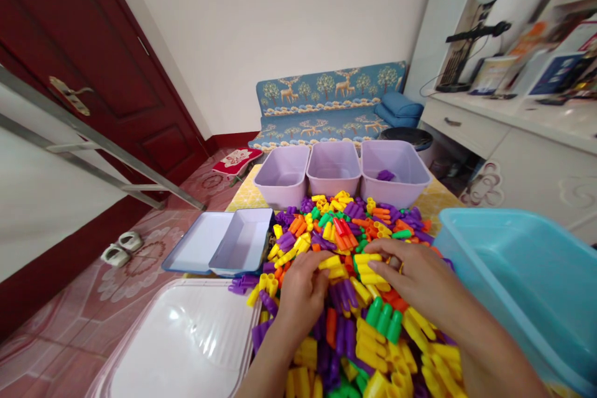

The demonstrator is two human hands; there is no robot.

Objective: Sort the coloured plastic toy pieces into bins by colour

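Observation:
A wide heap of plastic bullet-shaped toy blocks in yellow, purple, orange, green and red covers the middle of the table. My left hand is closed, its thumb and fingers pinching a yellow toy block just above the heap. Opposite it, my right hand, with a ring on one finger, grips another yellow toy block between thumb and fingers. A short gap separates the two blocks. Three green tips lie below my right hand. Parts of the heap are hidden under both forearms.
Behind the heap stand three lilac bins; the right one holds a few purple blocks. A large light-blue tub is at the right. To the left are a shallow tray, its lid and a translucent lid.

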